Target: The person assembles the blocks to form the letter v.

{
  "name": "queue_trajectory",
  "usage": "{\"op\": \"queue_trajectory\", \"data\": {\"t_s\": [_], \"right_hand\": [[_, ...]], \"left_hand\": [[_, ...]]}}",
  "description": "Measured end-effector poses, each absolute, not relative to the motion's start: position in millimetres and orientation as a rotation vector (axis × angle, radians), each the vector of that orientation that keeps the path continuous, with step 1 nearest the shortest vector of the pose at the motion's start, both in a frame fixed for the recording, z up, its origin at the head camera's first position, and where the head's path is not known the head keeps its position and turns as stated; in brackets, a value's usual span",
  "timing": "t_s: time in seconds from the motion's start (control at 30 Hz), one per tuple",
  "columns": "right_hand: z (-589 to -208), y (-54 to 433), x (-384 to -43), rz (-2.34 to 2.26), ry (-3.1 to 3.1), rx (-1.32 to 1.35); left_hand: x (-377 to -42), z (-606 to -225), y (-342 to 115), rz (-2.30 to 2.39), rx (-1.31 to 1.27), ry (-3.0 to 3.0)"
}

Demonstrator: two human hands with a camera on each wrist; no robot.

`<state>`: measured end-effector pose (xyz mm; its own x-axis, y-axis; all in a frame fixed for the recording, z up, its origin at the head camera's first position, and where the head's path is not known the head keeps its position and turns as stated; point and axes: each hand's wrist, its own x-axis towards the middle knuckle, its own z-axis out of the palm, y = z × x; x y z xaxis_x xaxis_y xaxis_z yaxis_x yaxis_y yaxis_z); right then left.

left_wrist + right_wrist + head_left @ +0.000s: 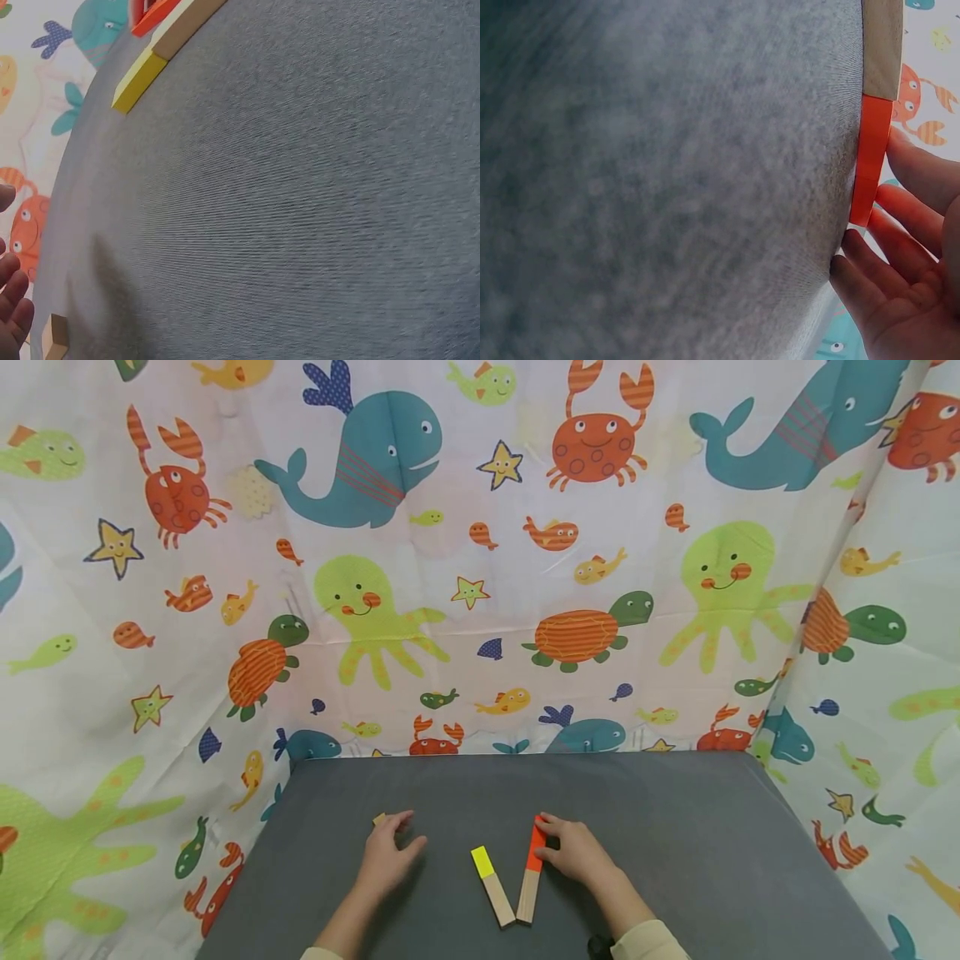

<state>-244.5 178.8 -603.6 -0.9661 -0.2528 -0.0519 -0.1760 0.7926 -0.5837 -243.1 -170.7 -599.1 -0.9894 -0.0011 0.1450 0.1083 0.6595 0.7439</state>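
Two narrow rows of small blocks lie on the dark grey table in a V, their near ends meeting. The left row has a plain wooden stretch (498,900) and a yellow block (483,861) at its far end. In the right row, a plain wooden stretch (528,896) runs into an orange-red part (872,142) with a seam across it. My right hand (579,853) touches that orange-red part, thumb along its side and fingertips by the far end. Farther left, my left hand (387,857) has its fingers spread beside a small wooden block (55,337), partly hidden in the head view.
A pale curtain (465,693) printed with sea animals hangs behind the table and along its sides. The grey tabletop (675,827) stretches to the right of the rows. A small black object (600,946) sits by my right cuff.
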Motion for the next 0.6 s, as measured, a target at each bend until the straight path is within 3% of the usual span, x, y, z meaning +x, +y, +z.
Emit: {"op": "queue_trajectory", "data": {"t_s": [0.6], "right_hand": [[-601.7, 179.5, -242.9, -0.924, 2.842, -0.37]], "left_hand": [[-272.9, -592.4, -188.2, -1.223, -0.048, -2.739]]}}
